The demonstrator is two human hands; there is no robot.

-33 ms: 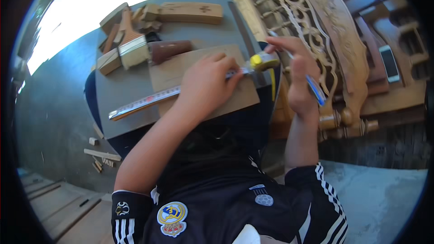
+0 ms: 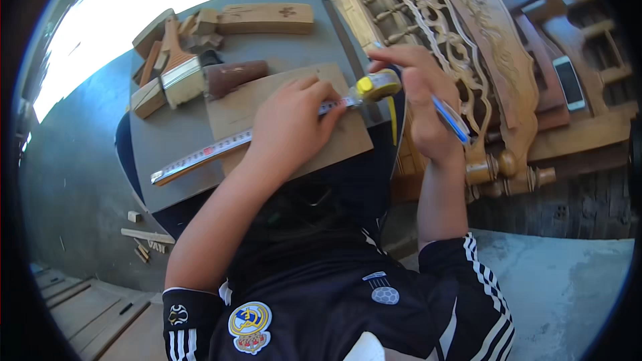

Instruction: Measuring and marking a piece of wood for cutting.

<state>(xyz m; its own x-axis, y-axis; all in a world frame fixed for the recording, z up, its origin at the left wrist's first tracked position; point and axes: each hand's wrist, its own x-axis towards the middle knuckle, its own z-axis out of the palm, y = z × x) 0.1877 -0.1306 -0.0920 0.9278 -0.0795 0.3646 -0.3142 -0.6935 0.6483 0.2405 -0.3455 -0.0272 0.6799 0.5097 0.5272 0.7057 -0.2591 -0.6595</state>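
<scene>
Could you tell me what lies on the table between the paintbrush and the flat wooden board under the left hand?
In the head view, a dark brown wooden handle lies between the paintbrush and the board.

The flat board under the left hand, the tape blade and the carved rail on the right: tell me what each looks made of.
The flat board looks like bare, unfinished wood: matte tan, faint grain. The tape blade, pressed down by the left hand, seems thin painted metal: pale and glossy, with printed marks. The carved rail looks like solid wood with pierced scrollwork, light and apparently unvarnished, though a thin finish can't be ruled out.

Woodworking shop: carved furniture (image 2: 461,47), offcuts (image 2: 150,97).
</scene>
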